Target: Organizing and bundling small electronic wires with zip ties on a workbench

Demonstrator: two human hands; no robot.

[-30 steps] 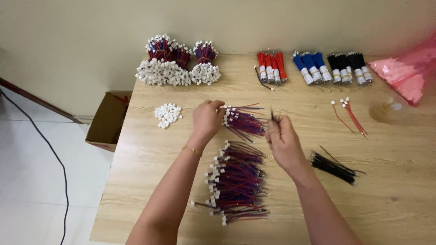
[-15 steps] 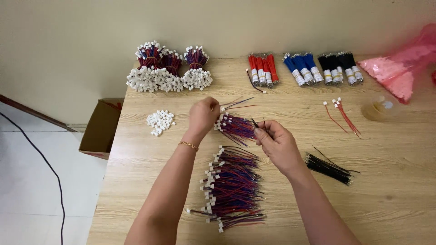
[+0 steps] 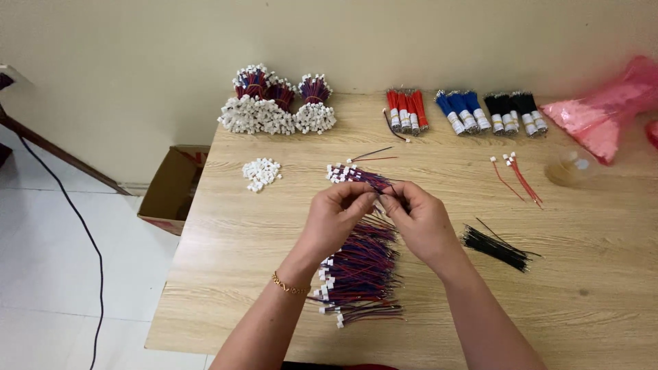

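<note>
My left hand (image 3: 337,218) and my right hand (image 3: 419,220) meet fingertip to fingertip over the middle of the wooden table (image 3: 240,274), pinching thin red, blue and black wires between them. Just behind the fingers lies a small bunch of wires with white plug ends (image 3: 355,175). Under my wrists a large pile of the same wired connectors (image 3: 358,274) lies spread toward the near edge. A gold bracelet sits on my left wrist.
Loose white plug housings (image 3: 261,173) lie at left. Bundled finished connectors (image 3: 274,106) stand at the back, with red (image 3: 406,109), blue (image 3: 462,109) and black wire bundles (image 3: 514,109). Black wires (image 3: 497,245) lie right, red wires (image 3: 517,175), a pink bag (image 3: 603,109), a cardboard box (image 3: 171,188) on the floor.
Both hands drew back from the small bunch toward me and closed together, fingertips now touching on a few wires. The view shifted slightly.
</note>
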